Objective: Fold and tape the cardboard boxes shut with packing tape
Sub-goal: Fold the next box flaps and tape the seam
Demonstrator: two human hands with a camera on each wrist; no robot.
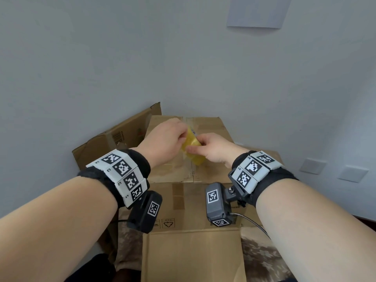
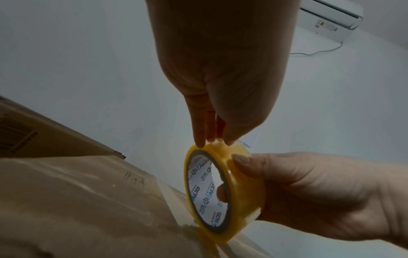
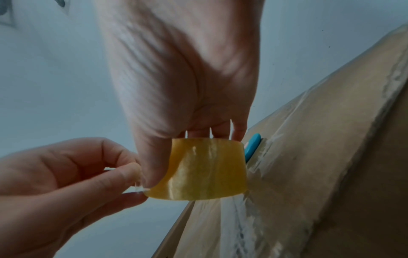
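A yellow packing tape roll (image 1: 193,152) hangs just above the closed top of a cardboard box (image 1: 213,129). My right hand (image 1: 195,148) grips the roll, with the thumb on its outer face (image 2: 243,160) and a finger through the core. My left hand (image 1: 184,135) pinches the loose tape end at the roll's rim; the left wrist view shows its fingertips (image 2: 212,139) on the roll's top edge (image 2: 223,148). In the right wrist view the left hand (image 3: 134,183) pinches the clear tape end beside the roll (image 3: 205,167). Old clear tape runs along the box seam (image 3: 276,157).
Another cardboard box (image 1: 114,139) leans against the wall at the left. A box with an open flap (image 1: 193,255) stands nearest me, below my wrists. A small blue object (image 3: 252,148) lies on the box top behind the roll. Wall sockets (image 1: 313,165) sit at the right.
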